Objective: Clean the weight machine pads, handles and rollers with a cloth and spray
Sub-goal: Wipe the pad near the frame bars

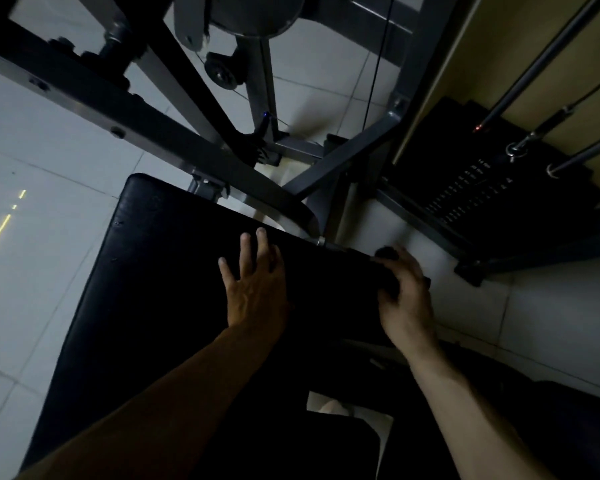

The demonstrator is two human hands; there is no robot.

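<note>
Dimly lit, the tiled floor (pixel 49 150) falls away at left beside the black pad (pixel 160 271), the task's thing, which fills the middle under both arms. The left hand (pixel 257 289) lies flat on the pad with fingers spread wide, probably bracing it so the pad stays put under rubbing. Above, the grey frame (pixel 174 140) crosses diagonally. At the pad's right edge the right hand (pixel 407 299) curls round a dark lump (pixel 388 252); cloth or knob, I cannot tell. The weight stack (pixel 482 188) stands further right. No spray shows.
</note>
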